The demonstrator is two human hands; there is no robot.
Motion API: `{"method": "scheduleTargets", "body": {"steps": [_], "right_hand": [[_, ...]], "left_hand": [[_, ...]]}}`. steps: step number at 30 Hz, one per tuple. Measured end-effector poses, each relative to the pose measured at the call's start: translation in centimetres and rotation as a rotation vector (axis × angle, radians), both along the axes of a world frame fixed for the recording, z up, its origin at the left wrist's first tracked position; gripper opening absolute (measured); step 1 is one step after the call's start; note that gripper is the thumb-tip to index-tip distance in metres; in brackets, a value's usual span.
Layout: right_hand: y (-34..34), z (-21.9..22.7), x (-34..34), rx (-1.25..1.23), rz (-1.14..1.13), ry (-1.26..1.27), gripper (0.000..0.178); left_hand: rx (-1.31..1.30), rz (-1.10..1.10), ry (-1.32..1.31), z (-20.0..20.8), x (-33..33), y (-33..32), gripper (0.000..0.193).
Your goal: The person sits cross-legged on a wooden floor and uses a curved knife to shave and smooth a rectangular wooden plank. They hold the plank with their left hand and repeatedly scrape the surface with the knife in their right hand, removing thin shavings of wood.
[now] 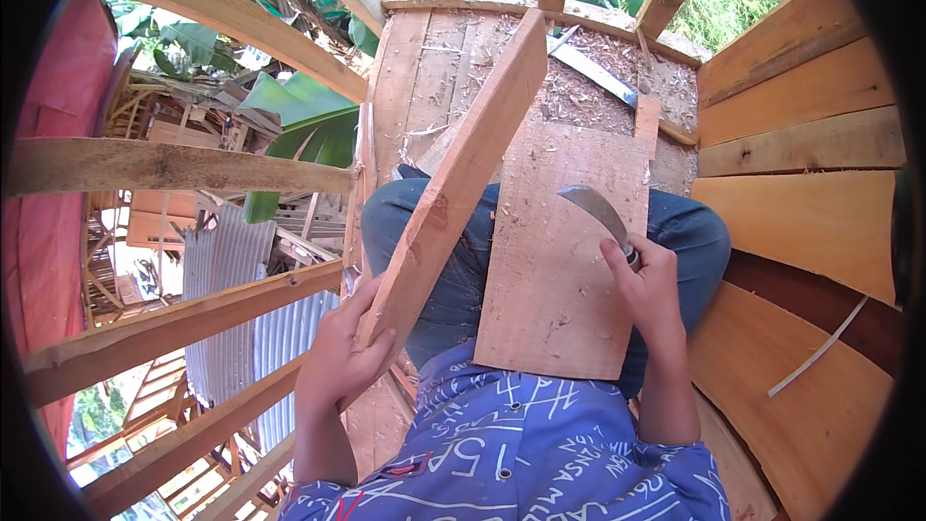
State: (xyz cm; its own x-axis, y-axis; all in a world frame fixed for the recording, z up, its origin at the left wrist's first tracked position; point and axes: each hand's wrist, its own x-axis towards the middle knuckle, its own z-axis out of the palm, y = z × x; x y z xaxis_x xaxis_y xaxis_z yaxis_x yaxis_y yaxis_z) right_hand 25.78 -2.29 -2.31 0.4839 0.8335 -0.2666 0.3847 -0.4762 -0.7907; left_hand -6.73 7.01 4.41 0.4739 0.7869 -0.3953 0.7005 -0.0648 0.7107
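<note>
My left hand (347, 347) is closed around the lower end of a long wooden plank (463, 169), which tilts up and away to the right over my left leg. In my right hand (644, 280) is a curved knife (595, 209), its blade pointing up and to the left. The knife's handle is mostly hidden by my fingers. Beneath the knife, a wide flat board (559, 289) lies across my lap, with a few wood shavings on it. The plank stands apart from the blade, to its left.
Past my knees, wood shavings (608, 48) cover the floorboards, where a long blade (593, 70) lies beside a small wood block (646, 121). Wooden rails (183, 166) run along my left, with corrugated metal sheets (227, 280) beyond. A plank wall (801, 222) closes the right side.
</note>
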Motion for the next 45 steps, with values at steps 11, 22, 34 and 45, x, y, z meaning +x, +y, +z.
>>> {"method": "scheduleTargets", "body": {"steps": [11, 22, 34, 45], "right_hand": [[-1.3, -0.6, -0.2, 0.059, 0.046, 0.116, 0.041], [-2.1, -0.6, -0.6, 0.022, 0.095, 0.558, 0.038], [-3.3, -0.3, -1.7, 0.165, -0.107, 0.782, 0.033], [-4.2, -4.5, 0.4, 0.966, -0.376, 0.899, 0.037]], "left_hand": [[0.034, 0.084, 0.027, 0.1, 0.5, -1.5, 0.044], [-0.141, 0.168, -0.097, 2.4, 0.7, 0.0, 0.042], [-0.146, 0.386, -0.732, 3.7, 9.6, 3.9, 0.044], [-0.062, 0.549, -1.207, -2.6, 22.2, 1.3, 0.037]]}}
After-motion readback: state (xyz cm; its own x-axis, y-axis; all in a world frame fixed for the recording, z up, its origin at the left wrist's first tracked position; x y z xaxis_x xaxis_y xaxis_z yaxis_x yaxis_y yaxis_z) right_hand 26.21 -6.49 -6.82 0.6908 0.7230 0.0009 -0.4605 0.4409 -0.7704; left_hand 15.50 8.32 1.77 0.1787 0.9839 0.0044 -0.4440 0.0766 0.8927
